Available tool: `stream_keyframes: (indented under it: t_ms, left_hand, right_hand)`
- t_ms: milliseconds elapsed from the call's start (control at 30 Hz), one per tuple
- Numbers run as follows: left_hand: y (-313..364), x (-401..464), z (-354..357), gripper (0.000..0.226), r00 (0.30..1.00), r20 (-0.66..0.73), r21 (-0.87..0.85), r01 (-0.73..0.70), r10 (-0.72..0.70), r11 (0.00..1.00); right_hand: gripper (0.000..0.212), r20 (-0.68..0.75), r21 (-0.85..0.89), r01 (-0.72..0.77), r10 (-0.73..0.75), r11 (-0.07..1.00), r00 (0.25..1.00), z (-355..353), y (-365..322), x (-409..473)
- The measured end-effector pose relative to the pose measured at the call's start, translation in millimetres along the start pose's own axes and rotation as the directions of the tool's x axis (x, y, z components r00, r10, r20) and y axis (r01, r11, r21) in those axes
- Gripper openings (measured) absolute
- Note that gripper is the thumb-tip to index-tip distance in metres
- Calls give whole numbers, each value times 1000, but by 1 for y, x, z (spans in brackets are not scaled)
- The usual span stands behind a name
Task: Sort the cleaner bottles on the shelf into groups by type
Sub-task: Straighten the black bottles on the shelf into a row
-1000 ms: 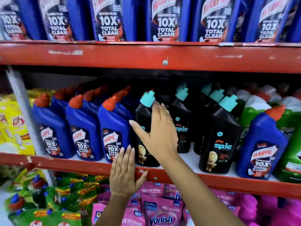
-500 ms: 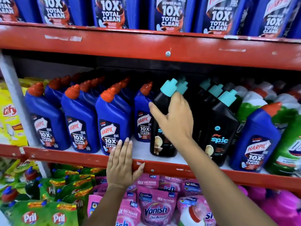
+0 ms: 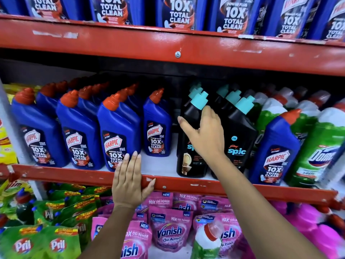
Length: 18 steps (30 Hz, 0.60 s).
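On the middle shelf (image 3: 242,189), blue Harpic bottles (image 3: 119,135) with orange caps stand in rows at the left. One more blue Harpic bottle (image 3: 156,128) stands further back, beside a gap. My right hand (image 3: 203,135) grips the shoulder of a black Spic bottle (image 3: 188,165) with a teal cap, which stands upright on the shelf. More black Spic bottles (image 3: 240,135) stand just right of it. A lone blue Harpic bottle (image 3: 276,152) sits further right among green Domex bottles (image 3: 321,146). My left hand (image 3: 128,182) lies flat and open on the red shelf edge.
The red upper shelf beam (image 3: 130,43) runs close above the bottle caps, with large Harpic bottles on it. Below the shelf lie pink Vanish pouches (image 3: 169,232), green Pril pouches (image 3: 56,243) and pink bottles (image 3: 308,221). Yellow packs sit at the far left.
My right hand has slid the black Spic bottle to the right, next to the other Spic bottles, uncovering a Harpic bottle behind. My left hand has stayed on the shelf edge.
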State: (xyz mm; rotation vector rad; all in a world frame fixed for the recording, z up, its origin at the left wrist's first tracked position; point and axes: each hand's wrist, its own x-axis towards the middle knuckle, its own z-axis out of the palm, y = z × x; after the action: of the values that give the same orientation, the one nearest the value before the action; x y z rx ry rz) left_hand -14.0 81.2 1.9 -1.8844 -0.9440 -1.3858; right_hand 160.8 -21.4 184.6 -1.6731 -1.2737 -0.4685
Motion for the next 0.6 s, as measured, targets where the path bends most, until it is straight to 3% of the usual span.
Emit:
stream_keyframes:
  t_ms: [233,467,600]
  left_hand:
    - [0,-1,-1,72,1000,12,-2,-5,5,1000]
    - [-1,-2,0,72,1000,17,-6,-6,6,1000]
    - [-1,-3,0,72,1000,16,3,-15,15,1000]
  right_hand:
    - [75,-30,-19,82,-82,996,996,4,8,-34]
    - [73,-101,-143,215,-231,966,968,-21,39,-97]
    - [73,-146,-228,170,-206,959,968,-45,74,-112]
